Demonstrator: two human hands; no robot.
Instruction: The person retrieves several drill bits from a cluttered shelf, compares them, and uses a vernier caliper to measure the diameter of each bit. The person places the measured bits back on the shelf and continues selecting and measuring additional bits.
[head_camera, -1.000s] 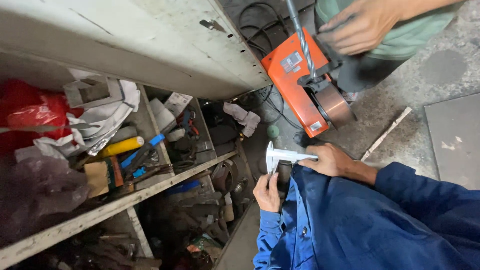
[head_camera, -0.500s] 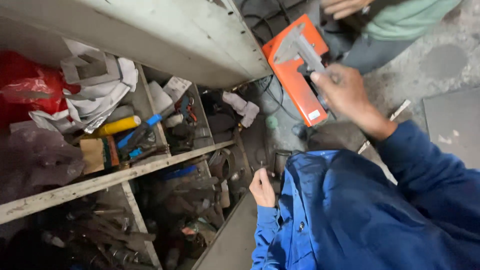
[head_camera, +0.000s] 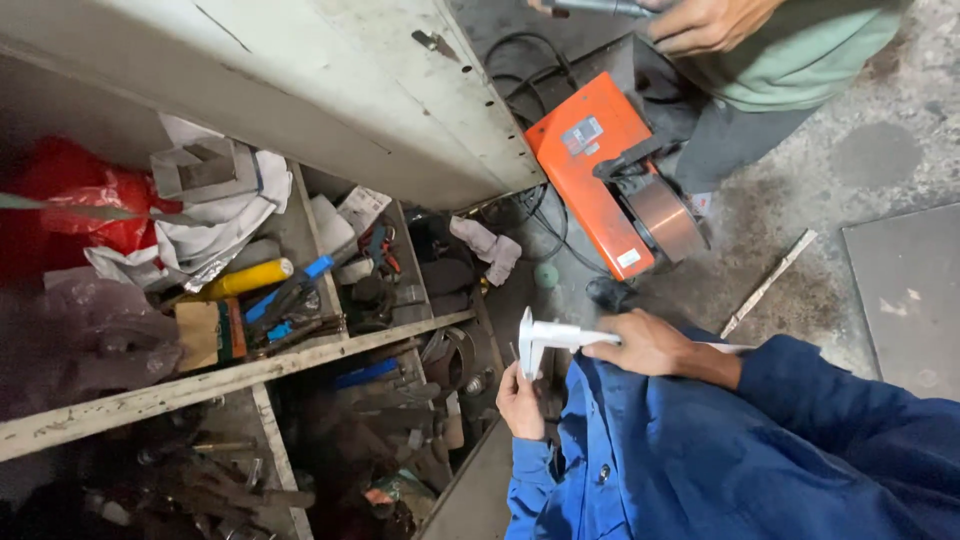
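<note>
Nearest, the left hand (head_camera: 522, 402) curls shut around something small and dark beneath the vernier caliper (head_camera: 545, 338); what it pinches I cannot tell. The right hand (head_camera: 645, 346), at 3 o'clock from the jaws, clamps its fingers on the beam. The caliper could slip if that grip eases. Farther, at 12 o'clock, sits an orange welding machine (head_camera: 588, 180); beyond it, a co-worker's hand (head_camera: 705, 22).

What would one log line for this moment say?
right hand: grips caliper | left hand: at caliper's jaws | orange machine: on floor
</note>
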